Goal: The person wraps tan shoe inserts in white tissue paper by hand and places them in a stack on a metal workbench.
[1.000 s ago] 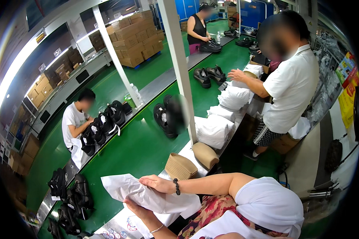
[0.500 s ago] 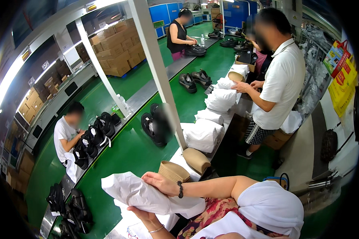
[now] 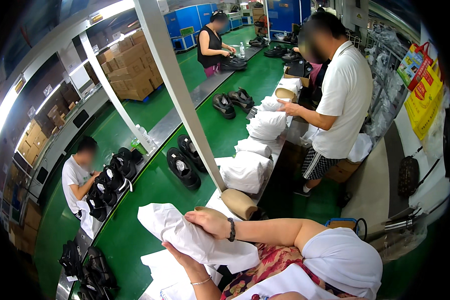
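Note:
A crumpled white paper bundle (image 3: 177, 225) is held between my two hands above the green worktop, its rounded end pointing to the upper left. My right hand (image 3: 210, 222), with a dark beaded bracelet at the wrist, presses along its upper side, fingers together. Underneath, my left hand (image 3: 185, 257) grips it with a thin bangle on the wrist. What the paper covers is hidden. White sheets (image 3: 157, 265) lie below the bundle. Just beyond my right hand rests a tan curved form (image 3: 239, 202); part of another tan piece shows behind that hand.
A white post (image 3: 180, 95) rises between me and the far benches. Several white wrapped bundles (image 3: 245, 172) line the table's right side. Black shoes (image 3: 182, 167) stand on the green surface (image 3: 130, 240). One co-worker (image 3: 342, 95) stands at the right; others handle shoes across the line.
The bundle and both hands have shifted slightly right and up, and my right hand now hides most of the tan piece behind it. The view has moved a little.

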